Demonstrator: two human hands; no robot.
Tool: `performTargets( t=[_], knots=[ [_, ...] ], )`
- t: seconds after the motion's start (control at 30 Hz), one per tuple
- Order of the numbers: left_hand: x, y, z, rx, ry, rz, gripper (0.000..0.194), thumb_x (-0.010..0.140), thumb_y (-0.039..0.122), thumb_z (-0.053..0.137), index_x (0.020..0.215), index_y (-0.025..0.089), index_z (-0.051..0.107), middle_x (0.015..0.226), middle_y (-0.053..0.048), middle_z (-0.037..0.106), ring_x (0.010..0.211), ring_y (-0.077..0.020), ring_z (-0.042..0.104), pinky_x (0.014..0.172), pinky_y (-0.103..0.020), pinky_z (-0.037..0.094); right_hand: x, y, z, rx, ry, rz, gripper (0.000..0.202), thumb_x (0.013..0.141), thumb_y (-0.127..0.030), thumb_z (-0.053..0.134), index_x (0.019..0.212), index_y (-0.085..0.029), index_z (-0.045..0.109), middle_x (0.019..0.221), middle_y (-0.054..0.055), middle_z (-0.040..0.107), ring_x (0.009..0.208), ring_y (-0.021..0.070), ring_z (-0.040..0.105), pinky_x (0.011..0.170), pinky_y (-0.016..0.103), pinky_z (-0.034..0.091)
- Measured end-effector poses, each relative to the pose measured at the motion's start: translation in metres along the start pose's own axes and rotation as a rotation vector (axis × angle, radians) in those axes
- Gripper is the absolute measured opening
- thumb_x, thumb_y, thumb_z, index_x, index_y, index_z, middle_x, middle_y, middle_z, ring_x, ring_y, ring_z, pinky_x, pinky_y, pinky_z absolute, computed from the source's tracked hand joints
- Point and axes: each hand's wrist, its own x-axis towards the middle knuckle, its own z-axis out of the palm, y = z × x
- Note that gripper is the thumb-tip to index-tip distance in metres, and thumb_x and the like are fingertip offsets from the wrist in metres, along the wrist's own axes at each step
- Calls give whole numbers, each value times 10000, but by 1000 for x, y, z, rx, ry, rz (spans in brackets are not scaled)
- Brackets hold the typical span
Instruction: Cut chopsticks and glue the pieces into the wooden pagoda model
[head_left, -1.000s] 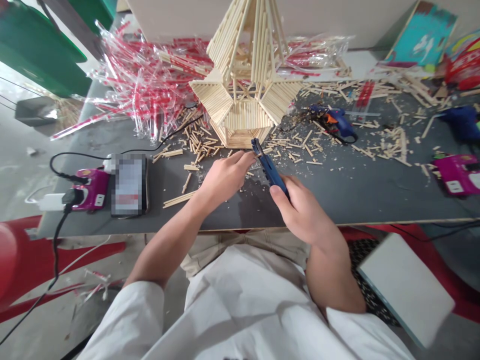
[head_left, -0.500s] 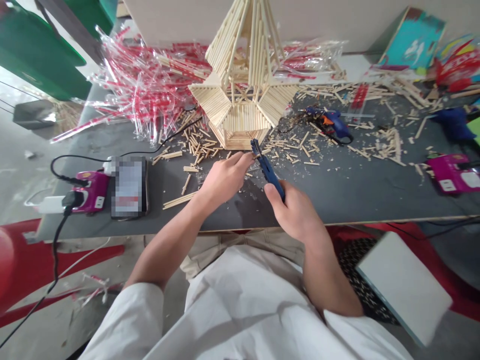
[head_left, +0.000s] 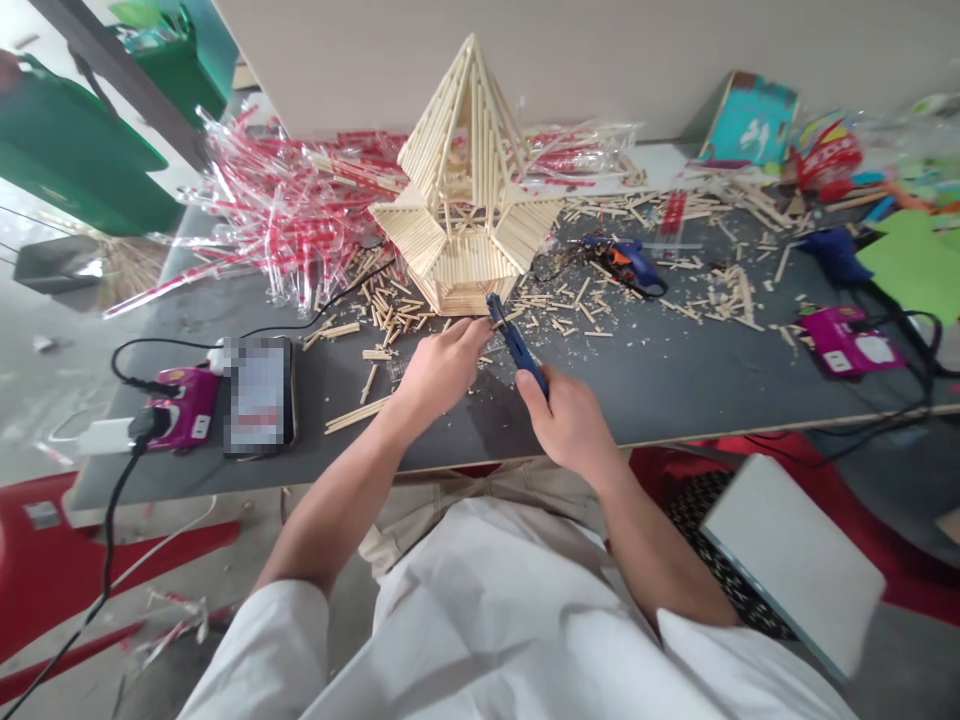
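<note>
If right hand (head_left: 571,418), closed round blue tool (head_left: 517,348), slips in front of stick model (head_left: 474,262), tip could nick left hand (head_left: 441,368), fingers bunched alongside; any hold unclear.

The star-sided stick model (head_left: 465,230) is pale, matt wood, ridged all over; the far-left wrappers (head_left: 289,215) are glossy clear plastic; the tabletop (head_left: 667,385) looks smooth, perhaps laminate.

A dark grey table (head_left: 637,400) adjoins a pale wall (head_left: 600,60), red chairs (head_left: 45,570) beside it.
</note>
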Motion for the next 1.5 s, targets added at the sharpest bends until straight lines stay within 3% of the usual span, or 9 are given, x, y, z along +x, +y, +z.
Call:
performTargets(
  t=[0.27,0.63,1.03,1.17,1.5],
  knots=[
    [0,9,-6,-39,-73,-91,251,1048,170,379,1108,158,622,1004,-108,725,876,-198,716,798,-285,526,1,-2,-5,-153,-78,10,530,1086,-567,216,912,-205,562,823,86,706,748,265,668,612,328,264],
    [0,23,6,-141,-178,-69,227,1042,139,430,848,185,539,771,-49,660,675,-165,630,664,-273,421,-18,9,-14,-267,-150,71,546,1090,-548,224,873,-194,580,809,109,727,777,289,714,603,330,231],
    [-2,16,3,-114,-138,-101,249,1060,207,406,878,195,575,783,-54,685,695,-185,661,656,-294,410,-8,10,-12,-175,-186,14,594,1088,-576,206,894,-198,621,814,109,738,810,278,717,620,330,280],
    [-2,16,0,-106,-129,-138,205,1044,185,411,917,192,572,810,-66,703,705,-194,673,640,-295,401,-7,7,-9,-181,-144,10,560,1092,-560,238,903,-197,620,814,95,734,784,258,707,622,323,286],
    [-2,10,6,-67,-137,-180,187,1027,170,418,920,196,569,808,-69,717,699,-217,681,632,-307,375,1,4,-8,-245,-163,0,606,1089,-578,203,871,-196,619,813,113,744,767,276,721,587,325,240]
  ],
)
